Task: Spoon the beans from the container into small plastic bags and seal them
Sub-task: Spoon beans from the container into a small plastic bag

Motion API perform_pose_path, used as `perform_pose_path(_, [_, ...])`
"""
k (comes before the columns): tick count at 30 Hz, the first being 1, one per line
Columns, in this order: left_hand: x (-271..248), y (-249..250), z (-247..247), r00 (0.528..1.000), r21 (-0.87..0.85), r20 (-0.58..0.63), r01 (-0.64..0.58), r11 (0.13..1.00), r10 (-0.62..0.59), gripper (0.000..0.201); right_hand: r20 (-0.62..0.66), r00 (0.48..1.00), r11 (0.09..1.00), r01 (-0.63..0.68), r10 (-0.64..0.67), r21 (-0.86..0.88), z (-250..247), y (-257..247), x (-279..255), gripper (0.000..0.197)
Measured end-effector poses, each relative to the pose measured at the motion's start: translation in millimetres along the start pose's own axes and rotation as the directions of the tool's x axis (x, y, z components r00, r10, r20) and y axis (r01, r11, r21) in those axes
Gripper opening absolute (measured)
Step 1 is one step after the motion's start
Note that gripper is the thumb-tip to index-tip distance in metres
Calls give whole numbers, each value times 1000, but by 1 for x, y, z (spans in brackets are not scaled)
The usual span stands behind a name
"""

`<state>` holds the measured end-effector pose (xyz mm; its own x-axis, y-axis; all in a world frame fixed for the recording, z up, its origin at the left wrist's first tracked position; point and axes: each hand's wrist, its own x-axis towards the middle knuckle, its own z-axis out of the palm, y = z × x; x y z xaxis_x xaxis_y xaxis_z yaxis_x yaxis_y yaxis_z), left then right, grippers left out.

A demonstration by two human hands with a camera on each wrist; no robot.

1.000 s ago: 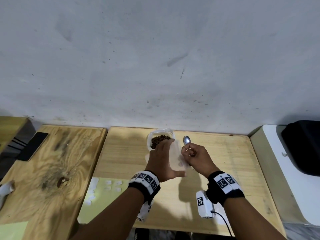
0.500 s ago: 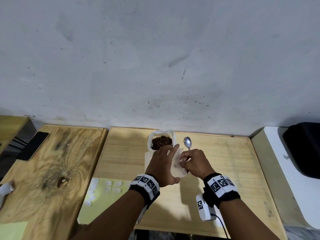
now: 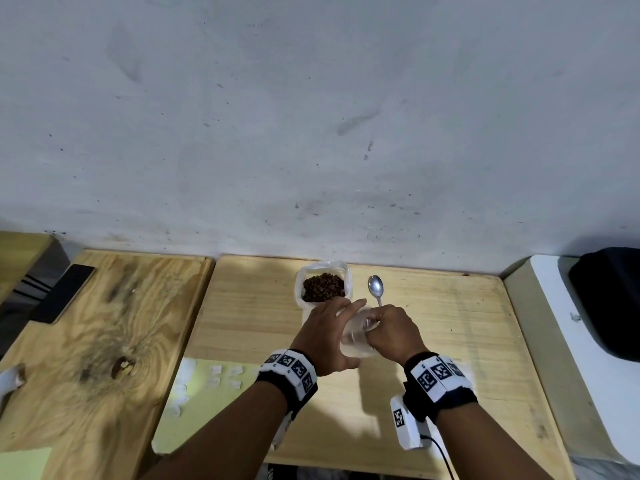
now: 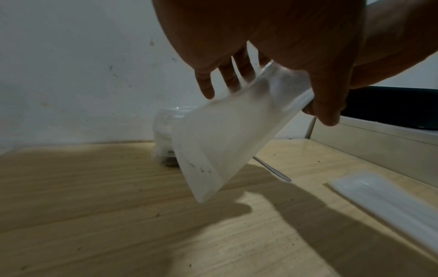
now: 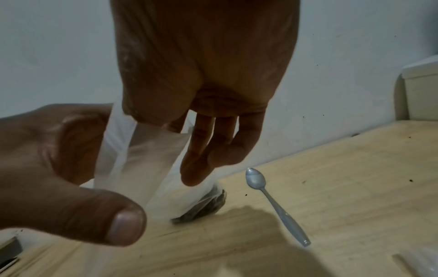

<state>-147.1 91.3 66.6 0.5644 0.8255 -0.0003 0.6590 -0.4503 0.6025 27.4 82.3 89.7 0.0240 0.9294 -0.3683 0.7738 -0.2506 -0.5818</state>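
Pinching its top edge, a small plastic bag (image 4: 220, 142) (empty, above the bench (image 3: 450, 341)) is held by both hands, left hand (image 3: 327, 336) fingers (image 4: 206, 88) spread, right hand (image 3: 393, 332) fingers (image 5: 201, 150) loosely curled.

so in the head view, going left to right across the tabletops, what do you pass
black phone → small white scraps → container of beans → spoon → black bag
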Motion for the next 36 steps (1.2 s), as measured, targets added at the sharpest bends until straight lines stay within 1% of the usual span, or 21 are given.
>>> perform_pose_path(2, [2,-2,-1,999,-36,11,36,999,-36,104,7,1000,1000,-3,3,-3,-1,2,1,30])
perform_pose_path(5, [3,-6,-2,991,-91,24,130,987,-128,100,65,996,983,57,-69,177,-2,9,3,39])
perform_pose_path(7, [3,-10,-2,982,-123,28,190,974,-188,92,58,996,960,55,-74,275,-4,13,4,33])
perform_pose_path(10, [4,-16,-1,973,-172,20,229,958,-229,80,87,996,927,-7,-28,375,-3,16,6,27])
perform_pose_path(12, [4,-20,2,960,-211,-4,272,939,-279,74,113,994,890,-60,10,452,-1,21,8,24])
perform_pose_path(13, [4,-24,3,946,-234,-15,311,921,-323,73,101,994,863,-92,47,498,0,25,10,21])
perform_pose_path(15, [5,-31,4,908,-280,-18,398,874,-419,74,6,987,831,-139,161,538,0,37,16,18])
perform_pose_path(17, [6,-38,5,873,-293,-2,465,835,-487,78,-100,957,865,-198,272,462,3,55,27,17])
perform_pose_path(18, [5,-41,3,861,-297,4,487,821,-509,80,-118,941,884,-250,318,395,4,58,30,14])
perform_pose_path(19, [6,-44,4,849,-303,8,506,808,-528,81,-110,927,892,-306,359,332,6,64,34,11])
perform_pose_path(21, [9,-50,5,828,-314,1,532,786,-560,84,-90,908,890,-375,409,257,9,70,44,3])
perform_pose_path(24, [10,-56,4,807,-346,-19,548,761,-590,90,-59,905,903,-412,421,126,13,72,57,11])
perform_pose_path(27, [12,-62,4,787,-394,-55,548,738,-614,83,-36,895,895,-445,445,25,21,71,68,20])
perform_pose_path(29, [12,-66,4,781,-425,-69,540,727,-621,82,-37,894,894,-448,447,-7,25,73,72,17])
perform_pose_path(33, [12,-71,0,771,-464,-79,532,708,-632,80,-16,890,890,-455,455,33,29,77,77,8])
perform_pose_path(36, [12,-73,-3,762,-486,-87,530,695,-641,79,1,880,880,-474,475,31,31,77,79,13])
